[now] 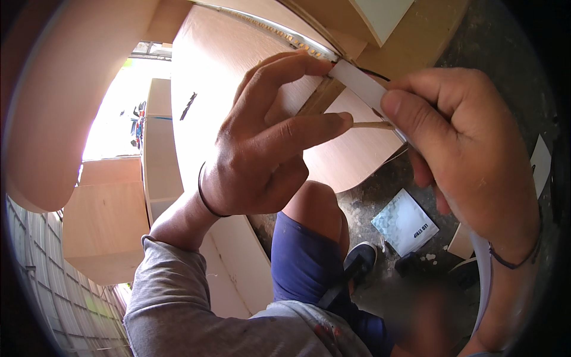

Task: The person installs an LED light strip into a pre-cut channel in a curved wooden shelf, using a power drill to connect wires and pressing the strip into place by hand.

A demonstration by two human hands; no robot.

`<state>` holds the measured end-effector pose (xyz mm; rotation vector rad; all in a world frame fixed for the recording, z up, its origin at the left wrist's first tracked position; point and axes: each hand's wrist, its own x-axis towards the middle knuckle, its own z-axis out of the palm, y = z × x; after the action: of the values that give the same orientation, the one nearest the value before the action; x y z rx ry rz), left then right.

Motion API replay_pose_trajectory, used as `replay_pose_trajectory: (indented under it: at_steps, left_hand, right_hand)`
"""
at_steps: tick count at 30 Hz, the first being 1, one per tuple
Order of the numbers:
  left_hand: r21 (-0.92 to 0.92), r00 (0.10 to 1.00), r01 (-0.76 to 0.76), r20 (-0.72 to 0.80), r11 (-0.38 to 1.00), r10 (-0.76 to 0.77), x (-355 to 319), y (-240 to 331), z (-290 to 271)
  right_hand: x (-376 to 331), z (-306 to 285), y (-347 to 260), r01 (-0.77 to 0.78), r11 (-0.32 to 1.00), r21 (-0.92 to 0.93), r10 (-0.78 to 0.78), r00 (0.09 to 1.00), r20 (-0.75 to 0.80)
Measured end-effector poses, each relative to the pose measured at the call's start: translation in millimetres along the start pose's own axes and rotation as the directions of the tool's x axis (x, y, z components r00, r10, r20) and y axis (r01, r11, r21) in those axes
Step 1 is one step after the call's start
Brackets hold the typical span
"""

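An LED strip (267, 27) with a row of yellow diodes runs along the edge of a pale, curved plywood panel (205, 65). My right hand (464, 131) pinches a flat white length of strip (360, 83) between thumb and fingers. This length meets the diode row at the panel's edge; whether it is the strip's back or its backing tape, I cannot tell. My left hand (256, 140) has its index fingertip against the diode strip near that meeting point. Its thumb stretches out, apart from the index finger, and the other fingers curl.
On the dark floor (363, 205) lies a white and pale green packet (405, 223), with small white scraps beside it. Wooden boxes (107, 220) stand at the left. A dark drill-bit-like piece (188, 106) lies on the panel. My knee (312, 208) is below my hands.
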<state>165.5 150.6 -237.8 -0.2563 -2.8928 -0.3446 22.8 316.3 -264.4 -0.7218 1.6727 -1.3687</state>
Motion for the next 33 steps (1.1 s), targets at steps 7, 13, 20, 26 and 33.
replay_pose_trajectory:
  at_steps: [7, 13, 20, 26, 33]
  left_hand:
    - [0.069, 0.999, -0.038, 0.019, 0.997, 0.037, -2, -5, -1]
    - [0.077, 0.999, -0.041, 0.016, 0.996, 0.04, -4, -5, 0]
    - [0.04, 0.999, -0.045, 0.021, 0.998, 0.044, -5, -8, -1]
    - [0.038, 0.999, -0.043, 0.024, 0.998, 0.042, -5, -7, -1]
    - [0.046, 0.999, -0.048, 0.023, 0.998, 0.047, -5, -7, 0]
  right_hand:
    - [-5, 7, 11, 0.077, 0.997, -0.001, -0.076, 0.985, -0.154]
    - [-7, 9, 10, 0.069, 0.998, -0.015, -0.07, 0.981, -0.182]
    - [-6, 10, 10, 0.076, 0.997, -0.01, -0.077, 0.978, -0.194]
    - [-7, 9, 11, 0.088, 0.996, -0.004, -0.087, 0.981, -0.172]
    - [-7, 12, 12, 0.077, 0.997, -0.023, -0.08, 0.967, -0.242]
